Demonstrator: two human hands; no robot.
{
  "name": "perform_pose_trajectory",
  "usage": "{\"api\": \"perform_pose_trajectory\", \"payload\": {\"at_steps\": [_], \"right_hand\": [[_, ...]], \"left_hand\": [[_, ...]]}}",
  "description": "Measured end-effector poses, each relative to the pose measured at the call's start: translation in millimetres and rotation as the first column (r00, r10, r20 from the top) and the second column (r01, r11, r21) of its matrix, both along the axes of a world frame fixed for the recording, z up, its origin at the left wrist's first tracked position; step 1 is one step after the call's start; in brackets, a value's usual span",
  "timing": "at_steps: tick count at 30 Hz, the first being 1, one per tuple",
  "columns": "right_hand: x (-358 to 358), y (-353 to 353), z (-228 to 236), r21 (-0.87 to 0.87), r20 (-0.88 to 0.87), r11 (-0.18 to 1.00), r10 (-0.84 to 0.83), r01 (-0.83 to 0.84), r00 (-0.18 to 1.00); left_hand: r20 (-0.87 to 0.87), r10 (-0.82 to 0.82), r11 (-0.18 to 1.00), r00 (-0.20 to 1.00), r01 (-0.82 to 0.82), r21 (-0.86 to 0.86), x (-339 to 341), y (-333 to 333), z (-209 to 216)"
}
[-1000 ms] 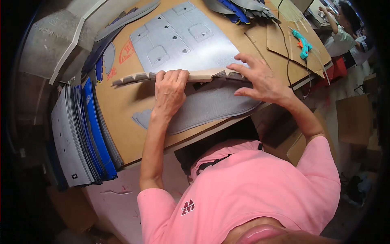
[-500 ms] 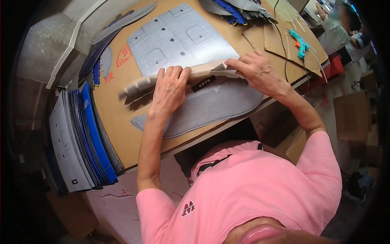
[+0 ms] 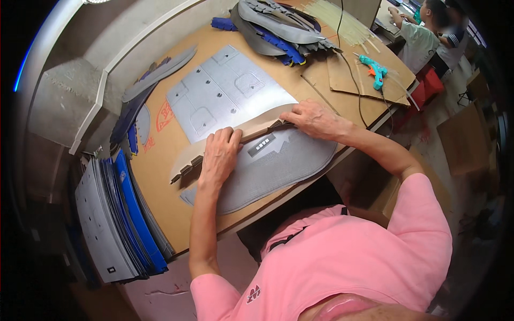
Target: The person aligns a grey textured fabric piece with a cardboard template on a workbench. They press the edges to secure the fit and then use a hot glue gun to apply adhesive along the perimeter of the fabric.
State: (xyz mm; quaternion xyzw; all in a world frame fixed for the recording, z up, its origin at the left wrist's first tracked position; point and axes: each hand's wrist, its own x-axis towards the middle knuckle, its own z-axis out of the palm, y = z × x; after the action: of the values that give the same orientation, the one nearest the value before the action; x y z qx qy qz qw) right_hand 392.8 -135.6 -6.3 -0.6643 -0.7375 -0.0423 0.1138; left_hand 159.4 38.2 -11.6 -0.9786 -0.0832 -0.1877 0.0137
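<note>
A beige strip (image 3: pixel 259 125) with a dark notched edge lies across the work, slanting up to the right. My left hand (image 3: pixel 218 158) has its fingers curled over the strip's left part. Over the strip's right end, my right hand (image 3: pixel 317 121) is closed. Both thumbs are mostly hidden. Directly below the strip, nearer to me, rests a grey curved fabric panel (image 3: pixel 267 179) with a stitched rim and a small dark label (image 3: pixel 261 145). Beyond the strip lies a flat grey sheet (image 3: pixel 230 88) with dark studs and outlined shapes.
A teal glue gun (image 3: pixel 376 72) with a cable lies on cardboard (image 3: pixel 345 80) at right. Grey and blue pieces (image 3: pixel 278 32) are heaped at the back. Stacked panels (image 3: pixel 107 214) stand at the table's left edge. Other people (image 3: pixel 420 40) are at far right.
The strip has turned so that its beige face and notched edge show more. My left hand is a little lower in the picture. The whole view has shifted slightly.
</note>
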Motion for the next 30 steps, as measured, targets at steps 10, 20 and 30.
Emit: {"api": "perform_pose_trajectory", "payload": {"at_steps": [10, 20, 30], "right_hand": [[35.6, 24.1, 48.7, -0.095, -0.453, 0.992, 0.026, -0.077, 0.891], [31.2, 36.9, 71.0, -0.196, -0.424, 0.977, -0.004, -0.087, 0.906], [149.1, 126.6, 87.0, 0.117, -0.414, 0.87, -0.396, 0.48, 0.82]], "left_hand": [[-0.015, 0.122, 0.99, 0.992, -0.121, 0.066, 10.3, 15.2, 17.0], [-0.057, 0.099, 0.974, 0.993, -0.109, -0.2, 4.6, 23.7, 55.4], [0.065, 0.365, 0.813, 0.929, -0.284, -0.509, -56.6, 72.2, 95.0]]}}
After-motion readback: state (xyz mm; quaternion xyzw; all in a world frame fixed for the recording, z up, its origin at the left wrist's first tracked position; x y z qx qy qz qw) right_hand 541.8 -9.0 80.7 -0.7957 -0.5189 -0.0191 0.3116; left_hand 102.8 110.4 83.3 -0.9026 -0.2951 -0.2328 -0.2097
